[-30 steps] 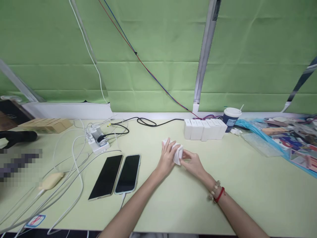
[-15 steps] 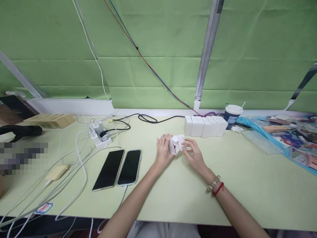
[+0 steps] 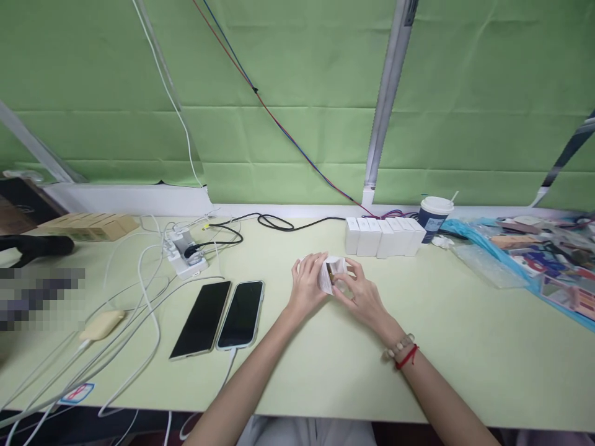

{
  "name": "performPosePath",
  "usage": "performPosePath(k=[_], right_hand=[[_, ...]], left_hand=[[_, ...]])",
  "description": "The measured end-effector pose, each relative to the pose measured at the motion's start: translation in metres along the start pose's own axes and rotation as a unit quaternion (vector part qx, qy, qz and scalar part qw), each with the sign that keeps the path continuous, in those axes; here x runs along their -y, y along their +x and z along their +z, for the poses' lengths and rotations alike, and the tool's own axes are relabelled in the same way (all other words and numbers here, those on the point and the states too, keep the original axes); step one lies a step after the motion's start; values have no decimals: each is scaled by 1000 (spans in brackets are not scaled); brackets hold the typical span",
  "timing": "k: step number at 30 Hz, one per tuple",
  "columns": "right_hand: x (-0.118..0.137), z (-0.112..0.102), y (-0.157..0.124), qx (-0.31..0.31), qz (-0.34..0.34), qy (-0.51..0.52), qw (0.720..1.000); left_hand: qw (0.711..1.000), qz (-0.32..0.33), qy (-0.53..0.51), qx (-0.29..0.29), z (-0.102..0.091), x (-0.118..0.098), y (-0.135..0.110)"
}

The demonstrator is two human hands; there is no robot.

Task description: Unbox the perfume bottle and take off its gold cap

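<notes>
A small white cardboard box (image 3: 324,282) is held just above the table, its open end turned toward my right side. My left hand (image 3: 307,280) wraps round the box from the left and back. At the open end, my right hand (image 3: 362,294) has its thumb and fingers on the edge and flap. Something dark and gold-brown (image 3: 330,272) shows inside the opening; its kind cannot be made out. Behind my right hand stands a row of several closed white boxes (image 3: 383,238).
Two phones (image 3: 240,314) lie left of my forearm, one with a white cable plugged in. A power strip (image 3: 186,254) with tangled cables stands further left. At the back right are a lidded paper cup (image 3: 434,218) and a blue-edged plastic bag (image 3: 530,263). Brown boxes (image 3: 93,227) sit far left.
My right fingers have moved left and closed in on the box's open end. The flap has been pushed aside, and more of the dark gold-brown thing inside shows.
</notes>
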State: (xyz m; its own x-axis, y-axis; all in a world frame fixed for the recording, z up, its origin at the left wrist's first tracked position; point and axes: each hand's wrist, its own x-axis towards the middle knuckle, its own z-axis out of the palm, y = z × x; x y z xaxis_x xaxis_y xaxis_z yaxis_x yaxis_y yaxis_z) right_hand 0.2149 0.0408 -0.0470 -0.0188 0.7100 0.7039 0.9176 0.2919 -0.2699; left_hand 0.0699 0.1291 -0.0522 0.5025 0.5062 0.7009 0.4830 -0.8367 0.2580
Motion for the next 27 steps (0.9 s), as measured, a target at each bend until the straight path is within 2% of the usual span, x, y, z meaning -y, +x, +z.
performPosePath(k=[6, 9, 12, 15, 18, 20, 22, 24, 27], right_hand=[[-8, -1, 1, -62, 67, -8, 996], [-10, -2, -1, -25, 49, -19, 998], [-11, 0, -3, 33, 35, -61, 997], [-13, 5, -3, 9, 20, -56, 998], [-13, 9, -2, -16, 25, -58, 998], [-13, 11, -1, -25, 52, -49, 997], [-13, 12, 0, -21, 103, -14, 994], [-14, 14, -1, -25, 144, 64, 987], [-17, 20, -3, -53, 180, 209, 960]], left_hand=[[1000, -9, 1, -5, 1, -2, 2], [1000, 0, 11, 9, 0, -3, 1], [998, 54, 31, 31, 0, -4, -1], [994, 90, 47, 40, 1, -6, -1], [993, 87, 68, 47, 1, -6, 0], [992, 81, 77, 52, 0, -4, 2], [993, 72, 79, 52, -2, -2, 4], [993, 61, 82, 51, -3, 1, 5], [993, 50, 90, 49, -4, 5, 6]])
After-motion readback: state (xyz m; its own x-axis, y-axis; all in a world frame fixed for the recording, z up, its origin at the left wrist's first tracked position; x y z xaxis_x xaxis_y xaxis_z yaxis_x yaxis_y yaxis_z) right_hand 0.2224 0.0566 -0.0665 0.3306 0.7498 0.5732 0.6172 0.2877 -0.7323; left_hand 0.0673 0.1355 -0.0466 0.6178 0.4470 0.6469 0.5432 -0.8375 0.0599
